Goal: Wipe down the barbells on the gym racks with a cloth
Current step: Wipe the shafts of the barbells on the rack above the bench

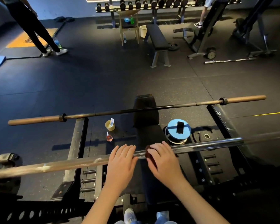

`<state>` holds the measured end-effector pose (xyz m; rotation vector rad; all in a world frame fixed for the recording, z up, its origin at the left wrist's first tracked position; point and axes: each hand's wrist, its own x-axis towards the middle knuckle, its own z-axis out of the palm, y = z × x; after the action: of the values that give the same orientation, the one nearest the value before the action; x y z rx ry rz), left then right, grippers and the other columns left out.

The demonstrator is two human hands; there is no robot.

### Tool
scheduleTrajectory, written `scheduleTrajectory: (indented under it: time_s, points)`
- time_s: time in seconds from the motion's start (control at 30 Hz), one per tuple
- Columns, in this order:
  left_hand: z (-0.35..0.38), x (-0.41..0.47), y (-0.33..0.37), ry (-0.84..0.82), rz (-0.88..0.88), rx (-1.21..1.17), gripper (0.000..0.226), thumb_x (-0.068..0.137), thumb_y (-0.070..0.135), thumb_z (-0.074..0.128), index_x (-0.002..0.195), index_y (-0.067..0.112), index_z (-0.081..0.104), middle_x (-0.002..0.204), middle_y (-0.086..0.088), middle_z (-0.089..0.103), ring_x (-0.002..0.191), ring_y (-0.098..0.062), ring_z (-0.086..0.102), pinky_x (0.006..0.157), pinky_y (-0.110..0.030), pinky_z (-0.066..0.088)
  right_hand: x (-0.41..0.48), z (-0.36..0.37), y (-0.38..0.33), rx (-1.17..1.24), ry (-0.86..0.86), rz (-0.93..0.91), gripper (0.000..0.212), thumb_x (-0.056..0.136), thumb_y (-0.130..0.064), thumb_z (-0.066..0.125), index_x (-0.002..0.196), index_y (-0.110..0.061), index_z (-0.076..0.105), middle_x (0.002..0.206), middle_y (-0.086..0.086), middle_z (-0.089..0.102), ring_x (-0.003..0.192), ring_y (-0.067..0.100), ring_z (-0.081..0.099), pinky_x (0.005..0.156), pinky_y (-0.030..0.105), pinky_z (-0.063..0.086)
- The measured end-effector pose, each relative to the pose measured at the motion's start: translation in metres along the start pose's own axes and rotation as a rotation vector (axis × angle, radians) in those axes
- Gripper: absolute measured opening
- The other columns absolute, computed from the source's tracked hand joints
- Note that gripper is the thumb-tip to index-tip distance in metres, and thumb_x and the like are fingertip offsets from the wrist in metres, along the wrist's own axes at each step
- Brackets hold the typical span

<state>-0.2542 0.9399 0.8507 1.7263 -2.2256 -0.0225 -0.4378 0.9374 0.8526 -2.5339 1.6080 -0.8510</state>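
A steel barbell (207, 145) lies across the near rack at waist height, its left part brownish and wrapped in film. My left hand (121, 160) rests on top of the bar near its middle, fingers draped over it. Just to the right, my right hand (163, 160) presses a dark red cloth (149, 153) around the bar; most of the cloth is hidden under the palm. A second barbell (136, 109) with rusty brown sleeves rests on the far hooks of the rack, above the bench.
A black bench (145, 120) runs under both bars. A paper cup (110, 125), a pink spray bottle (109, 137) and a blue stool (178, 130) bearing a phone stand on the floor. Black rack frame (74, 143) flanks me. A person's legs (36, 28) stand far left.
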Motion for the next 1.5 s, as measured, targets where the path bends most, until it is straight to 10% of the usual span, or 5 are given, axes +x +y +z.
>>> scheduleTrajectory:
  time_s: [0.23, 0.43, 0.63, 0.9, 1.5]
  points:
    - [0.0, 0.002, 0.004, 0.017, -0.037, 0.0, 0.038, 0.09, 0.036, 0.045, 0.115, 0.017, 0.067, 0.112, 0.002, 0.069, 0.108, -0.019, 0.064, 0.107, -0.036, 0.025, -0.009, 0.001, 0.012, -0.011, 0.209, 0.476, 0.029, 0.088, -0.029, 0.045, 0.098, -0.01, 0.065, 0.103, 0.005, 0.063, 0.102, 0.02, 0.056, 0.1, 0.048, 0.046]
    - [-0.002, 0.002, 0.013, -0.07, -0.13, 0.043, 0.048, 0.092, 0.04, 0.033, 0.113, 0.015, 0.068, 0.113, -0.001, 0.069, 0.115, -0.025, 0.061, 0.111, -0.044, 0.018, -0.007, -0.007, 0.023, -0.068, -0.021, -0.031, 0.033, 0.088, -0.035, 0.049, 0.11, -0.015, 0.064, 0.112, 0.002, 0.064, 0.109, 0.016, 0.059, 0.111, 0.042, 0.036]
    - [-0.004, 0.005, 0.022, -0.113, -0.113, 0.042, 0.045, 0.094, 0.037, 0.035, 0.117, 0.014, 0.067, 0.118, -0.003, 0.068, 0.118, -0.025, 0.06, 0.111, -0.049, 0.026, -0.023, -0.009, 0.039, -0.048, 0.222, 0.509, 0.033, 0.089, -0.033, 0.046, 0.106, -0.009, 0.063, 0.113, 0.007, 0.059, 0.112, 0.023, 0.053, 0.105, 0.054, 0.039]
    - [-0.001, 0.028, 0.059, -0.22, 0.001, -0.038, 0.049, 0.102, 0.042, 0.032, 0.148, 0.024, 0.034, 0.153, 0.007, 0.035, 0.145, -0.012, 0.023, 0.115, -0.034, -0.01, -0.032, -0.027, 0.071, -0.256, 0.008, 0.233, 0.036, 0.089, -0.04, 0.049, 0.11, -0.016, 0.063, 0.12, 0.008, 0.057, 0.117, 0.026, 0.053, 0.109, 0.052, 0.034]
    - [0.011, 0.025, 0.055, -0.118, 0.025, -0.001, 0.04, 0.083, 0.035, 0.07, 0.119, 0.017, 0.066, 0.117, 0.002, 0.068, 0.115, -0.017, 0.061, 0.108, -0.041, 0.027, -0.013, -0.027, 0.053, 0.064, 0.24, 0.628, 0.018, 0.09, -0.028, 0.056, 0.102, -0.015, 0.059, 0.098, -0.001, 0.057, 0.094, 0.01, 0.05, 0.081, 0.032, 0.051]
